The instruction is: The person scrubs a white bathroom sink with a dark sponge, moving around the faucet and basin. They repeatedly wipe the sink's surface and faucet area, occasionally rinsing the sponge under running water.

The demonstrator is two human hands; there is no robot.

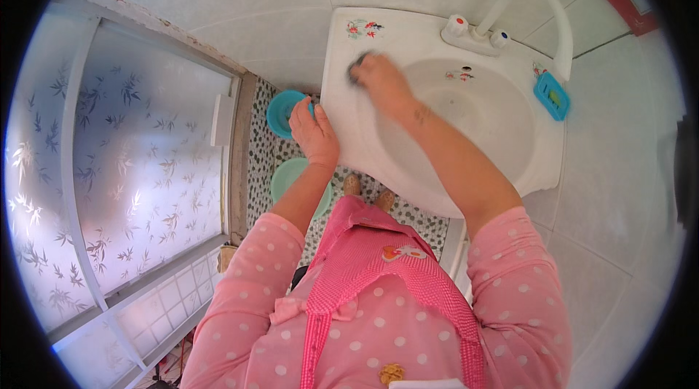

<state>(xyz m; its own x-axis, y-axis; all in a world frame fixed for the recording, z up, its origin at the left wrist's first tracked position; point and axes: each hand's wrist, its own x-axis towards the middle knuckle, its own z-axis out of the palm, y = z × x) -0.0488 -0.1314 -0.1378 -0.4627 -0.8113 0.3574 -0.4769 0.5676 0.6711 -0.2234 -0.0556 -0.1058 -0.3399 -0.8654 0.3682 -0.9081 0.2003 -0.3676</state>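
Note:
My right hand (384, 86) is closed around a dark scrubbing pad (357, 68), blurred, on the left part of the white washbasin's rim (341, 110). That forearm reaches across the basin bowl (464, 121), which has a small overflow hole near its back. My left hand (314, 132) is beside the basin's left edge, fingers extended and nothing in it. Whether it touches the edge I cannot tell. Behind its fingertips, lower down, a blue plastic basin (279, 116) is partly hidden.
A white faucet (475, 34) with two knobs and a curved spout rises at the basin's back. On the right rim sits a blue soap dish (551, 96) with a green piece inside. A pale green tub (289, 178) stands on the pebble-patterned floor. Frosted glass panels (147, 159) line the left.

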